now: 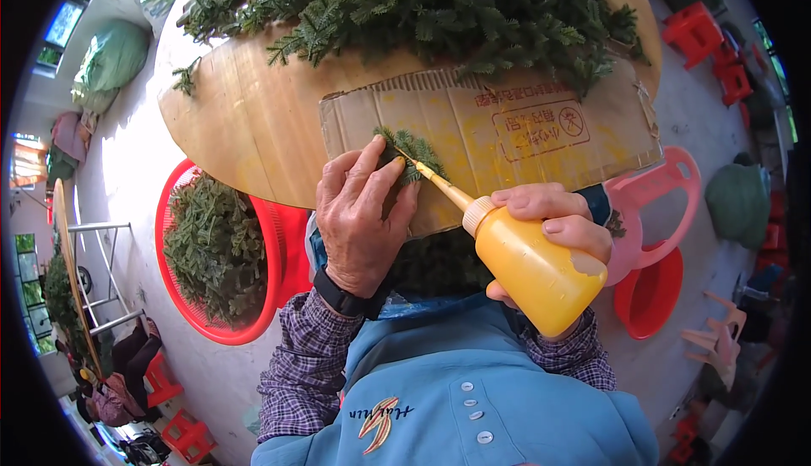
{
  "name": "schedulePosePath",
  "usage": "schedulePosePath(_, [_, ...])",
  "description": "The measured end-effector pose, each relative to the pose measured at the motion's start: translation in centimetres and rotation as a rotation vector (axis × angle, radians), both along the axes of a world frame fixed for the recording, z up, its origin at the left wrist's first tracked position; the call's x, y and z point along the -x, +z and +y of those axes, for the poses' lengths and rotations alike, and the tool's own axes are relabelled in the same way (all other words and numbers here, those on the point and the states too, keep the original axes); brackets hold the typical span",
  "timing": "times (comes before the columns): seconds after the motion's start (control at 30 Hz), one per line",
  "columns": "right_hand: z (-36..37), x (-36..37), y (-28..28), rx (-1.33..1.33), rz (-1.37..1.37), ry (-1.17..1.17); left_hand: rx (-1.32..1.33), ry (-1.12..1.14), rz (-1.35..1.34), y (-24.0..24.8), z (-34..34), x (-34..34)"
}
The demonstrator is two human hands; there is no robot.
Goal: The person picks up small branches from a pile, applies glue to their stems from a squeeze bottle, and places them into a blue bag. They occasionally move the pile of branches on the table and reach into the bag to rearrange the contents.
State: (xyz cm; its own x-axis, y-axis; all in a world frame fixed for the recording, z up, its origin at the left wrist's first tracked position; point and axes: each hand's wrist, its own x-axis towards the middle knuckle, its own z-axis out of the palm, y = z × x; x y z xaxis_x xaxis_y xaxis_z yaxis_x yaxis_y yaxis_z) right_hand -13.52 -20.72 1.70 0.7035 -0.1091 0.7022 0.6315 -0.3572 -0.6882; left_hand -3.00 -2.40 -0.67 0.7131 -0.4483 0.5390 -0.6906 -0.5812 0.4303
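Observation:
My right hand (553, 217) is closed around a squeeze bottle (536, 272) full of yellow liquid, tilted so its long nozzle points up and left. The nozzle tip meets a small green fir sprig (414, 152) lying on a flat piece of cardboard (473, 162). My left hand (363, 208) pinches the sprig near its left side, fingertips against the cardboard; part of the sprig is hidden behind the fingers. Yellow smears mark the cardboard, and some yellow shows on a left fingertip.
A big heap of fir sprigs (439, 10) covers the far part of the round wooden table (245, 119). Below its left edge stands a red basket (272, 255) of more sprigs. A pink plastic chair (667, 204) and red bucket (649, 297) are at the right. Another person (118, 381) sits far left.

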Motion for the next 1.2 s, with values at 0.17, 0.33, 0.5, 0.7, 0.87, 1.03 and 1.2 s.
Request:
schedulePosePath(0.17, [-0.1, 0.9, 0.1, -0.038, 0.017, -0.01, -0.015, 0.001, -0.022, 0.0, -0.1, -0.1])
schedulePosePath(0.33, [-0.5, 1.7, 0.1, -0.069, 0.006, -0.035, -0.027, -0.014, 0.019, 0.5, -0.1, 0.0])
schedulePosePath(0.5, [-0.9, 2.2, 0.3, -0.094, -0.013, -0.049, -0.031, -0.012, 0.015, 0.2, -0.1, 0.0])
schedulePosePath(0.7, [-1.3, 2.9, 0.6, -0.118, -0.023, -0.048, -0.038, 0.004, -0.02, 0.0, -0.1, -0.1])
schedulePosePath(0.87, [-0.8, 2.4, 0.7, -0.151, -0.061, -0.019, -0.043, -0.007, -0.016, 0.0, -0.2, 0.0])
schedulePosePath(1.03, [-0.8, 1.8, 0.1, -0.124, -0.033, -0.027, -0.041, -0.001, -0.022, 0.2, 0.0, -0.1])
schedulePosePath(1.2, [-1.1, 2.5, 0.3, -0.141, -0.054, -0.022, -0.03, -0.001, -0.013, -0.1, -0.2, 0.0])
